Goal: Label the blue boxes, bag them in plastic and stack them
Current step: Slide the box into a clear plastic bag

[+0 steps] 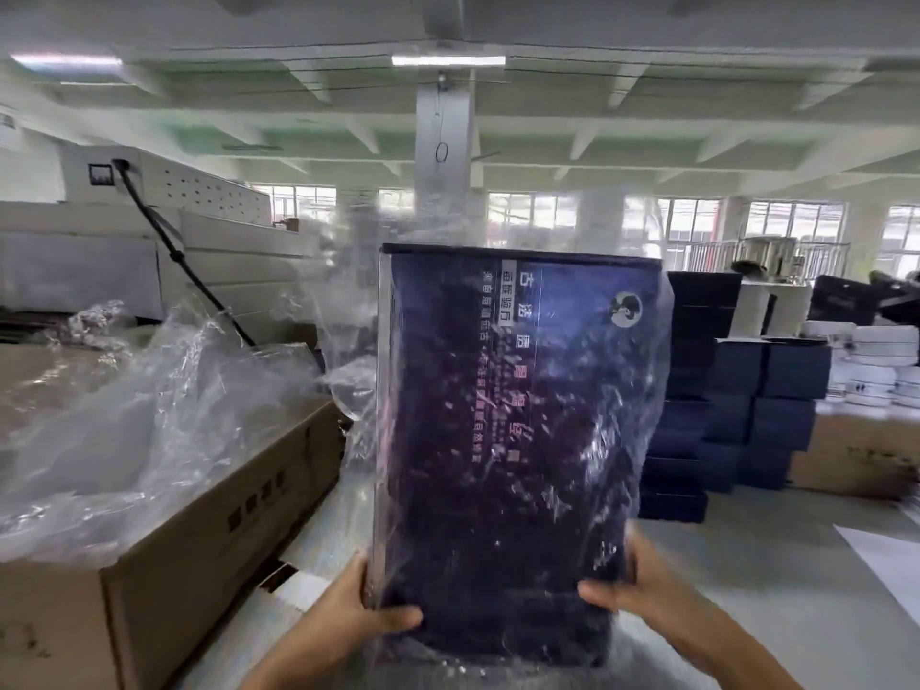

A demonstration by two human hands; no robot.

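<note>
**One box in its bag, not yet stacked**

On the left, an open carton [199, 555] holds loose plastic bags [149, 390]. The left hand [358, 610] grips the lower left edge of the blue box [508, 415], thumb curled over its front. The box is held upright in the middle, above the table [771, 590], already inside a clear plastic bag [654, 371]. The right hand [627, 585] grips the lower right edge the same way. Whether a label is on, I cannot tell. On the right stands a stack of blue boxes [737, 405]; stacking this one appears to be left.
</note>
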